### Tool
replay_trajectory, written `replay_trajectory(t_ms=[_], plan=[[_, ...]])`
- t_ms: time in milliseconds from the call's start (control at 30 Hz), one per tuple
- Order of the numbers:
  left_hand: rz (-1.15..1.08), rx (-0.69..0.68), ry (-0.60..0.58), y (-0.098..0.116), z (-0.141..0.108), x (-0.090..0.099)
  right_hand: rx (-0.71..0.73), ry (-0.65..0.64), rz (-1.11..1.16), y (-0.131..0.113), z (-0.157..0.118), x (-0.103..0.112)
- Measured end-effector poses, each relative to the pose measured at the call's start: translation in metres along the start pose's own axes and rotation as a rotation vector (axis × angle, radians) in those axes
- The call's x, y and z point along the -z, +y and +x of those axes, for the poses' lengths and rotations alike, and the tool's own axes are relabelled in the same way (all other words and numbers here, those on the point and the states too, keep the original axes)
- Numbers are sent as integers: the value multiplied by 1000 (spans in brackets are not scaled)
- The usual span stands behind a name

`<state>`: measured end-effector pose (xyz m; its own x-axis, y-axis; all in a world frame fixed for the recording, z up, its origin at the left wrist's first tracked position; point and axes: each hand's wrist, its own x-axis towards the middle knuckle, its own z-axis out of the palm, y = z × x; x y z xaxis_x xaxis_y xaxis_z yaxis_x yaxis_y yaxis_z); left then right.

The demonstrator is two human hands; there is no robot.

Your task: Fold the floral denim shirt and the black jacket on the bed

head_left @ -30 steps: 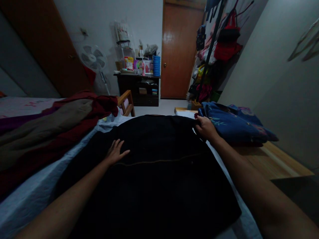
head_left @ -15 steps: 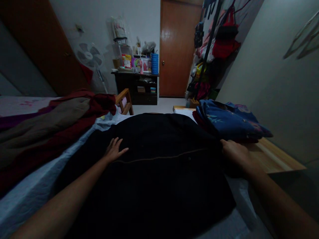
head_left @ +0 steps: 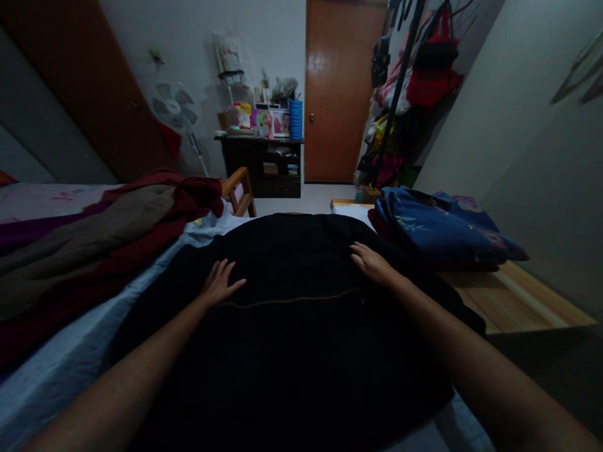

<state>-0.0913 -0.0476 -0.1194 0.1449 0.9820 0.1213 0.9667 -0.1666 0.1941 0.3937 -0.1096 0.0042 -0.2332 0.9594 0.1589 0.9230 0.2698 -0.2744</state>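
Observation:
A black garment (head_left: 292,351) with a thin brown line across it lies spread over a surface covered with a pale cloth (head_left: 80,358). My left hand (head_left: 221,284) rests on the garment's left part, fingers apart. On its upper right part lies my right hand (head_left: 372,263), its fingers extended over the fabric and holding nothing. The garment's right sleeve reaches over the edge of a wooden board (head_left: 527,301).
Folded blue clothes (head_left: 438,226) are stacked on the board at right. Red and brown clothes (head_left: 108,232) lie at left. Farther back are a wooden chair (head_left: 242,191), a fan (head_left: 176,107), a dark cabinet (head_left: 259,166) and a door (head_left: 339,94).
My right hand has moved left from the garment's right edge onto its upper part, and its closed fingers have opened. The right sleeve now stretches over the board. My left hand has stayed put.

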Motion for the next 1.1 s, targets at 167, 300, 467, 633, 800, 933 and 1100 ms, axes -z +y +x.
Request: replay_trajectory(t_ms=[167, 300, 467, 633, 800, 933, 1100], plan=[[11, 14, -9, -1, 0, -2, -411, -37, -107, 38, 15, 3], [13, 26, -17, 1, -1, -1, -568, -74, -172, 21, 32, 9], [11, 25, -6, 2, -3, 2, -280, 6, -299, -25, 62, -4], [7, 40, -34, 6, -7, 5, -109, -162, -330, -25, 77, -35], [16, 55, -30, 10, -6, 15, -245, -329, -402, -20, 89, -44], [34, 146, -251, 34, 17, 47, -302, -349, -402, -51, 110, -45], [60, 56, -27, 98, 43, 67, -50, -171, -120, -104, 132, -75]])
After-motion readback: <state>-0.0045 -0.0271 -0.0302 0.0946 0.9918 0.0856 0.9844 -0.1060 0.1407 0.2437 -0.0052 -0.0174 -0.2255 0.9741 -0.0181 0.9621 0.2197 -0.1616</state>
